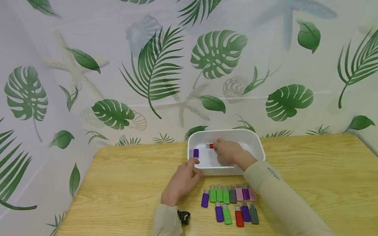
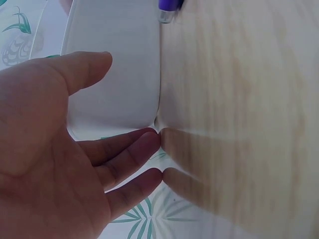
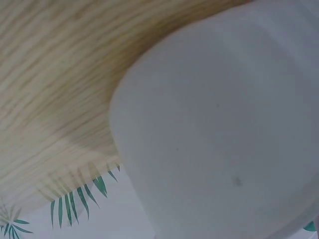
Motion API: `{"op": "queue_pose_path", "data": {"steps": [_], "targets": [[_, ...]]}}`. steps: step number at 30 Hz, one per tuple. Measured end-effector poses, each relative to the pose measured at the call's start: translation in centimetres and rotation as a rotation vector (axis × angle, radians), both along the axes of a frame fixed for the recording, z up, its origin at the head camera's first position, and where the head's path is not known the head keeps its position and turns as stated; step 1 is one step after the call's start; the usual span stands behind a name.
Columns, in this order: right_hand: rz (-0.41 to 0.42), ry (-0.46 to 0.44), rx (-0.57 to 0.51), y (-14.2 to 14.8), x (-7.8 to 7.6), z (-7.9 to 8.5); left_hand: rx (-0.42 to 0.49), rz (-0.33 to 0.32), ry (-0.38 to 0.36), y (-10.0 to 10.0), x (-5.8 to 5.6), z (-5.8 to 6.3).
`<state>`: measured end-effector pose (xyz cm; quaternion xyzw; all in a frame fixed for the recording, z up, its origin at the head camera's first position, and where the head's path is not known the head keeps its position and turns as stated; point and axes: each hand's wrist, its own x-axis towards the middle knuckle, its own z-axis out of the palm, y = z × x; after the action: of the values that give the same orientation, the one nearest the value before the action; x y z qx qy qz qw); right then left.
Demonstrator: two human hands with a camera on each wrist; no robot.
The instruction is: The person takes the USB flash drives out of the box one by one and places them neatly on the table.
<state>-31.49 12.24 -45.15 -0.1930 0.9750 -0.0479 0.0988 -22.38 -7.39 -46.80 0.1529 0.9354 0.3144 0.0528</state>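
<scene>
My right hand (image 1: 228, 152) reaches into a white plastic tub (image 1: 258, 142) and pinches a red USB stick (image 1: 211, 146), its metal plug pointing left. A purple USB stick (image 1: 196, 153) lies inside near the tub's left end. At the front left corner of the tub rests my left hand (image 1: 182, 179), fingers nearly straight. In the left wrist view the left hand (image 2: 75, 134) has its thumb in front of the tub wall (image 2: 119, 84) and other fingertips down at the table by the tub's end. Only the tub's outer wall (image 3: 214, 124) and the table show in the right wrist view.
In front of the tub, two rows of USB sticks lie on the wooden table (image 1: 122, 199): green ones (image 1: 219, 194), a red one (image 1: 239, 217), purple ones (image 1: 219, 213), pink ones (image 1: 239, 193) and grey ones (image 1: 254, 215). A leaf-printed cloth (image 1: 178, 70) hangs behind the table.
</scene>
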Motion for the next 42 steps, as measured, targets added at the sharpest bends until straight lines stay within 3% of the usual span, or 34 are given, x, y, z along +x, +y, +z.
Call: {"op": "queue_pose_path", "data": {"steps": [6, 14, 25, 32, 42], "targets": [[0.028, 0.032, -0.015, -0.2, -0.1, 0.0, -0.008, 0.003, 0.011, -0.1, -0.2, -0.1], [0.009, -0.005, -0.006, -0.3, -0.3, -0.3, -0.010, 0.002, -0.002, 0.0, -0.1, -0.3], [0.067, 0.136, -0.044, -0.4, -0.3, -0.9, -0.004, 0.002, -0.007, -0.1, -0.2, -0.3], [0.060, 0.042, -0.073, -0.6, 0.0, -0.4, -0.004, 0.004, -0.004, 0.0, -0.1, -0.3], [0.030, -0.093, 0.039, -0.4, 0.6, 0.4, -0.003, 0.001, 0.016, 0.0, 0.0, -0.3]]}}
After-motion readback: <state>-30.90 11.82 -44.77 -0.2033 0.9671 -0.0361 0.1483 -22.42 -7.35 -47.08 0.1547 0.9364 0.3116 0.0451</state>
